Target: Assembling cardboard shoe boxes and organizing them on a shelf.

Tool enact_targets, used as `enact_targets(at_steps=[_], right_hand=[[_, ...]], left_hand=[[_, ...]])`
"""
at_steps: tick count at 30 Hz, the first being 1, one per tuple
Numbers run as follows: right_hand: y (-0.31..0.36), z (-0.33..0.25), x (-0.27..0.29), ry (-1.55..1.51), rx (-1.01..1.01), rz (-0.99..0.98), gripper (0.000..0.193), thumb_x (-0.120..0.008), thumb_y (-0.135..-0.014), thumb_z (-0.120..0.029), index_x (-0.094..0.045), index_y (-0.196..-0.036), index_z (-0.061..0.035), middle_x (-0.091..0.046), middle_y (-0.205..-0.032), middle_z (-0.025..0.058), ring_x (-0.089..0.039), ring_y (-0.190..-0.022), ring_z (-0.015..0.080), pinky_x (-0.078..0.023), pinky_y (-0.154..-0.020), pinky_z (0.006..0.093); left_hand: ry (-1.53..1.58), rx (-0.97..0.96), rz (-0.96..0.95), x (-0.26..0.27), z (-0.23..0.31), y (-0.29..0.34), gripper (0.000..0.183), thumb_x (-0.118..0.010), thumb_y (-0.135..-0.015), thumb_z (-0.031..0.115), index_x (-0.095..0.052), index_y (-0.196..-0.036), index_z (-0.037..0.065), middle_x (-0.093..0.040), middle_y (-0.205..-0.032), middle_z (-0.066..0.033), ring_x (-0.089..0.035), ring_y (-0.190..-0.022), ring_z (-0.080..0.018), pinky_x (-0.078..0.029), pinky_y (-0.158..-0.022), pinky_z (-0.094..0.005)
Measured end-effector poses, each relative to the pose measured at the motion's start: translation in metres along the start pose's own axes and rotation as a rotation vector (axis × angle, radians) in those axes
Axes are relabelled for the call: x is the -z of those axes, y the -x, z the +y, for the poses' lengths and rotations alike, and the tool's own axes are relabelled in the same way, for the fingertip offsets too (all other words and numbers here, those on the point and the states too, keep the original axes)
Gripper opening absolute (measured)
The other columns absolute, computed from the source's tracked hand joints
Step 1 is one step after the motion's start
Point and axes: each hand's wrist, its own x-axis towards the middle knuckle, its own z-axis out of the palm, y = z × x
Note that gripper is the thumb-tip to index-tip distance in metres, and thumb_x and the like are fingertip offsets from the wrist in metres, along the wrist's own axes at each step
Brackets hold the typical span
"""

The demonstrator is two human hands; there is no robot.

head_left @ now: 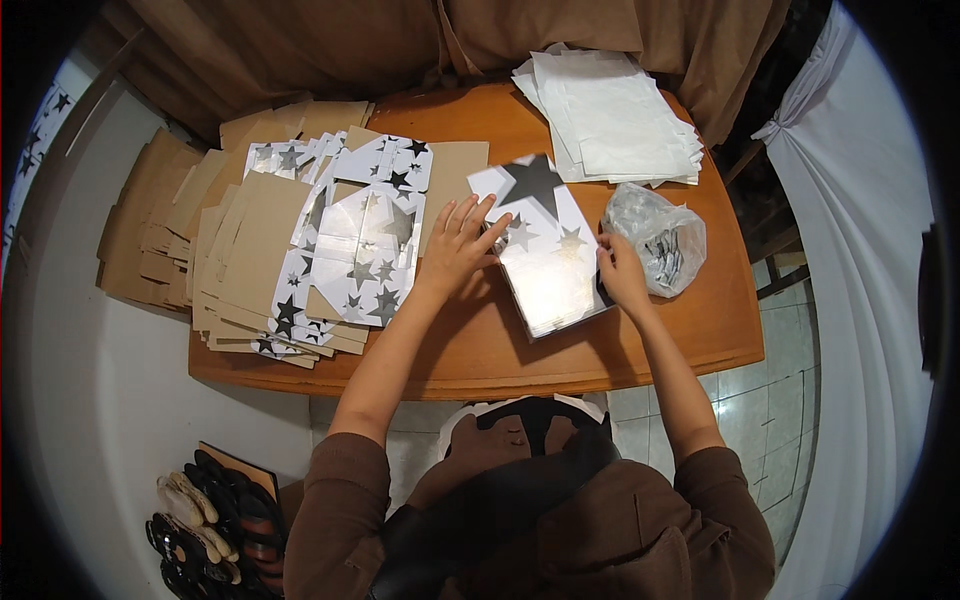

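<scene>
A white cardboard box (548, 285) printed with black and grey stars rests on the table in front of me, its far end turned slightly left. Light glares off its near top face. My left hand (460, 248) is at the box's left edge, fingers spread, the tips over the top and the thumb near the side. Against the right side, my right hand (625, 272) has its fingers curled in at the edge, gripping the box. Some of those fingertips are hidden. Just beyond the right hand lies a clear plastic bag (685, 225) with small silvery packets inside.
Left on the wooden table (480, 375) are flat brown cardboard sheets (262, 235) and star-printed flattened boxes (365, 240). White paper sheets (620, 115) are stacked at the far right. Brown curtain (350, 45) hangs behind. Shoes (215, 525) sit at the lower left.
</scene>
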Motion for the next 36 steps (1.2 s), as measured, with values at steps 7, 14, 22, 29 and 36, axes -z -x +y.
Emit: enact_targets(at_steps=[7,14,22,29,36], right_hand=[[0.031,0.007,0.0,-0.209,-0.144,-0.066,0.03,-0.048,-0.092,-0.017,-0.053,-0.116,-0.0001,-0.058,-0.106,0.0148,-0.058,-0.09,0.0247,-0.046,-0.077,0.0329],[0.061,0.034,-0.014,-0.698,-0.271,-0.176,0.051,-0.04,-0.097,-0.031,-0.034,-0.137,0.0002,-0.039,-0.139,0.0141,-0.035,-0.128,0.0215,-0.025,-0.105,0.0303],[0.068,0.032,-0.017,-0.74,-0.138,-0.247,0.062,-0.034,-0.097,-0.037,-0.017,-0.144,0.0006,-0.018,-0.149,0.0153,-0.013,-0.138,0.0236,-0.009,-0.111,0.0312],[0.038,-0.02,0.03,-0.72,0.173,-0.203,0.066,-0.038,-0.094,-0.038,-0.019,-0.143,0.0008,-0.017,-0.15,0.0165,-0.013,-0.139,0.0259,-0.01,-0.111,0.0353],[0.02,-0.012,0.068,-0.661,0.296,-0.323,0.06,-0.045,-0.092,-0.029,-0.025,-0.141,-0.001,-0.026,-0.146,0.017,-0.02,-0.137,0.0298,-0.014,-0.111,0.0381]], left_hand=[[0.093,0.17,-0.035,-0.01,0.018,0.023,0.073,-0.074,-0.068,0.036,-0.043,-0.132,0.017,-0.039,-0.134,-0.0123,-0.035,-0.124,-0.0293,-0.029,-0.103,-0.0458],[0.371,0.347,-0.209,-0.022,0.076,0.084,0.065,-0.061,-0.079,0.022,-0.034,-0.133,-0.002,-0.033,-0.136,-0.0236,-0.03,-0.128,-0.0385,-0.025,-0.105,-0.0487],[0.714,0.457,-0.569,-0.004,0.116,0.072,0.124,-0.075,-0.062,0.038,0.011,-0.138,-0.009,0.006,-0.147,-0.0291,-0.004,-0.139,-0.0372,-0.011,-0.113,-0.0441],[0.696,0.498,-0.297,0.025,0.123,0.047,0.138,-0.084,-0.054,0.04,0.015,-0.14,-0.002,0.006,-0.149,-0.0254,-0.009,-0.138,-0.0391,-0.017,-0.111,-0.0453],[0.397,0.209,0.131,0.031,0.14,0.026,0.124,-0.084,-0.054,0.033,-0.003,-0.144,0.008,-0.012,-0.147,-0.0203,-0.026,-0.13,-0.0425,-0.031,-0.105,-0.0484]])
